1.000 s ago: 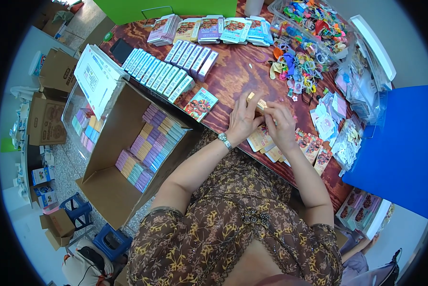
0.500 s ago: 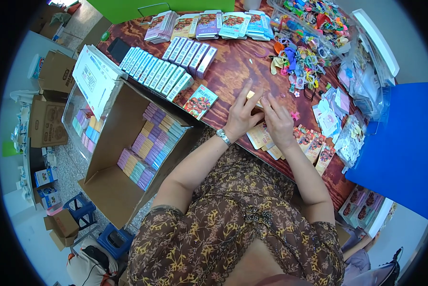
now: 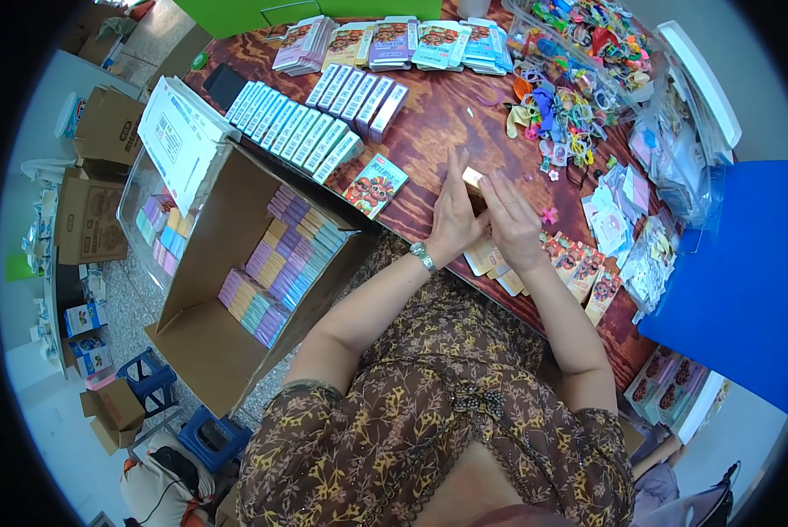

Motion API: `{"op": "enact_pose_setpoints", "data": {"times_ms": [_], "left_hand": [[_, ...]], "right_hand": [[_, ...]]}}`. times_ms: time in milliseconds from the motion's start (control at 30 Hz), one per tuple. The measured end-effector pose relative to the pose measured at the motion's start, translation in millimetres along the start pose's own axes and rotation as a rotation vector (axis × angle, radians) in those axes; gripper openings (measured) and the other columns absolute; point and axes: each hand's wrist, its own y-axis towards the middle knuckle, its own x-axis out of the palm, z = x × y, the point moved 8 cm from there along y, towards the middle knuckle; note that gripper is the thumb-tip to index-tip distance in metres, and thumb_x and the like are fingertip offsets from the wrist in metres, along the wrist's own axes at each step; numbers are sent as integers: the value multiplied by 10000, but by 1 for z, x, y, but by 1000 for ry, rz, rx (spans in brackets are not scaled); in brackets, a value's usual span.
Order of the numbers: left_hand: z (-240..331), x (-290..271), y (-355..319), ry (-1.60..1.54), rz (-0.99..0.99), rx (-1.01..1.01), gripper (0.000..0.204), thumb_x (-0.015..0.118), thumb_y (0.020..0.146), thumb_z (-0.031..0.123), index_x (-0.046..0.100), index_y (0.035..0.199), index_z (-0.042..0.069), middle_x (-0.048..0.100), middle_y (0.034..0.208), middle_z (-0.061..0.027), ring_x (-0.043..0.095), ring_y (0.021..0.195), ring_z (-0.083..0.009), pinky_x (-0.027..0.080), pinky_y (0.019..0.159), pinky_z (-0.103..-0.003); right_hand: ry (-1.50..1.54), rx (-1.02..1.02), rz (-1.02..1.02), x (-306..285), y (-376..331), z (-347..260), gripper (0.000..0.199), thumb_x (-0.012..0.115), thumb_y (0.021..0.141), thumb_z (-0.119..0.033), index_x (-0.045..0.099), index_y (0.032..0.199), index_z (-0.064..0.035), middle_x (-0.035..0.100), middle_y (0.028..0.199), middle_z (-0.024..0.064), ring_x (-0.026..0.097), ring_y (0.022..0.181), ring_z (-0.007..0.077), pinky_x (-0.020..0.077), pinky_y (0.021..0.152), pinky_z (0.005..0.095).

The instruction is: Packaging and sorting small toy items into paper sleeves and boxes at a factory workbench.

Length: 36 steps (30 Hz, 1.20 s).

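Head view: looks like the box-folding step, with both hands meeting over the wooden table [image 3: 429, 132], and closing it up likely needs a flap tucked while the other hand steadies it. Left hand [image 3: 453, 218] and right hand [image 3: 512, 220] are both pinched on a small cream box [image 3: 473, 178] at their fingertips; flat printed cards [image 3: 578, 268] lie just right of the right wrist.

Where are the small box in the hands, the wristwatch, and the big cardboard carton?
small box [image 3: 473, 178], head view, on its pale end above the fingers.
wristwatch [image 3: 423, 256], head view, on its band at the left wrist.
cardboard carton [image 3: 202, 341], head view, on its bare brown flap.
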Motion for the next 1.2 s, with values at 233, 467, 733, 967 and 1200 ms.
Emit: {"op": "enact_pose_setpoints", "data": {"times_ms": [233,467,733,967,1200], "left_hand": [[-17,4,-4,-35,-101,-70,1263,828,742,86,-127,1554,-68,414,1475,-346,485,1310,-486,405,1106,-506],[16,-67,-1,702,-119,285,806,836,761,326,487,1430,42,530,1328,-227,484,1266,-436,444,1039,-493],[-20,-128,-10,993,-253,119,475,708,842,212,552,1254,34,596,1164,-157,603,993,-318,538,773,-449],[2,-158,14,961,-181,152,232,585,848,64,569,1079,45,590,905,-106,630,861,-298,572,658,-393],[21,-163,17,974,-92,312,208,629,834,96,641,1040,67,607,997,-92,599,938,-275,532,709,-367]], "right_hand": [[81,20,-17,-1,10,-1,461,692,822,2,681,1279,-61,675,1274,159,680,1125,325,569,957,395],[219,79,-139,-4,19,13,469,702,862,-19,651,1321,-99,672,1225,145,656,1090,323,543,931,408],[672,314,-587,24,51,26,508,699,914,-112,534,1394,-89,653,1180,141,629,1121,304,508,949,394],[876,123,-661,94,60,-5,324,689,946,-185,575,1223,-62,648,1148,131,639,1106,272,513,909,382],[601,87,-378,139,87,-27,421,707,891,-112,591,1292,-58,690,1140,187,676,1028,377,546,890,425]]}}
